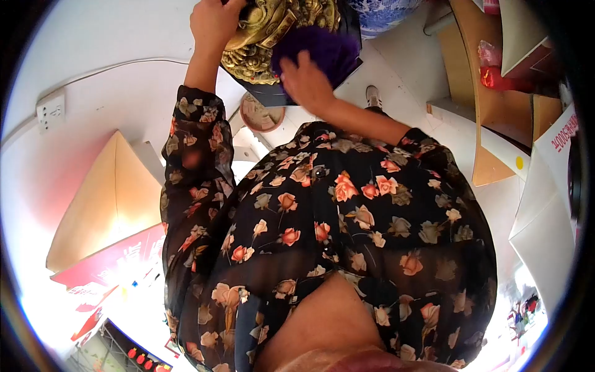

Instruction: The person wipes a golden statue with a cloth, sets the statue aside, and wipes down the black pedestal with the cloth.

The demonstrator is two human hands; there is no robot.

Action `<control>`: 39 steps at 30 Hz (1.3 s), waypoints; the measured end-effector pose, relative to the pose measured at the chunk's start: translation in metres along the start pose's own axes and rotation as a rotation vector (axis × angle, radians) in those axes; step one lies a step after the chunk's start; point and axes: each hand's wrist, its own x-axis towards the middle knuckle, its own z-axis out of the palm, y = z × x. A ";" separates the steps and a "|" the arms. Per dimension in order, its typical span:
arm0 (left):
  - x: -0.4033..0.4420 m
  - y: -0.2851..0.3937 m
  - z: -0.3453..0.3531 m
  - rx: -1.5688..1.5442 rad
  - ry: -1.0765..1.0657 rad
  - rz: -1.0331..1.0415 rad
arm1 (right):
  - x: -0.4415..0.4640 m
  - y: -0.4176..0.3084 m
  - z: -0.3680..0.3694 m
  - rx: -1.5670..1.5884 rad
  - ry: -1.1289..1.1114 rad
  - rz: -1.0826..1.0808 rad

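A gold-coloured ornate statue [263,37] stands on a dark base [273,96] at the top centre, cut by the upper edge of the view. At its left side is my left hand [214,25]. The thumb side meets the statue, but most of the fingers are out of view, so I cannot tell its grip. My right hand [307,84], slightly blurred, has its fingers on a fluffy purple cloth [322,53]. This cloth lies against the statue's right front part and covers some of it.
A blue-and-white porcelain vessel [381,15] stands beyond the statue. Below the base is a round reddish-brown pot [263,115]. Open cardboard boxes [108,204] are at the left, with more cardboard [462,62] at the right. A wall socket [51,113] has a cable attached.
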 end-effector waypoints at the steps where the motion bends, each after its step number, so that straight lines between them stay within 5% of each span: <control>1: 0.001 0.003 0.000 -0.005 -0.014 -0.019 | -0.006 -0.004 0.001 0.054 -0.038 -0.103; 4: 0.001 -0.001 0.000 -0.066 -0.018 -0.043 | -0.004 0.006 0.002 0.238 -0.264 -0.225; 7: 0.009 0.003 0.002 -0.044 0.017 0.004 | 0.011 0.025 -0.019 0.299 0.086 -0.249; 10: 0.006 0.003 0.003 -0.013 0.037 0.030 | 0.050 0.048 -0.071 0.371 0.323 0.053; 12: 0.007 0.005 0.001 -0.014 0.026 0.017 | 0.091 0.094 -0.074 0.270 0.579 -0.033; 13: 0.007 0.005 0.001 -0.012 0.033 0.022 | 0.128 0.162 -0.033 -0.043 0.532 0.220; 19: 0.005 0.008 0.000 -0.015 0.032 -0.001 | 0.086 0.120 -0.014 -0.094 0.454 0.322; 22: 0.004 0.007 -0.001 -0.034 0.007 -0.044 | 0.051 0.097 -0.012 0.008 0.632 0.243; 26: 0.006 0.006 0.001 -0.010 0.001 -0.016 | -0.001 0.059 0.017 0.334 0.482 0.437; 31: 0.006 -0.002 0.005 -0.033 0.023 0.035 | -0.013 0.052 0.065 0.640 0.569 0.547; 34: 0.006 0.001 0.003 -0.069 -0.001 0.025 | -0.012 0.024 0.026 0.772 0.364 0.672; 35: 0.008 -0.002 0.004 -0.077 -0.010 0.028 | -0.012 0.026 0.052 0.755 0.600 0.549; 39: 0.011 0.005 0.000 -0.081 -0.100 -0.040 | -0.023 0.033 0.070 0.942 0.388 0.656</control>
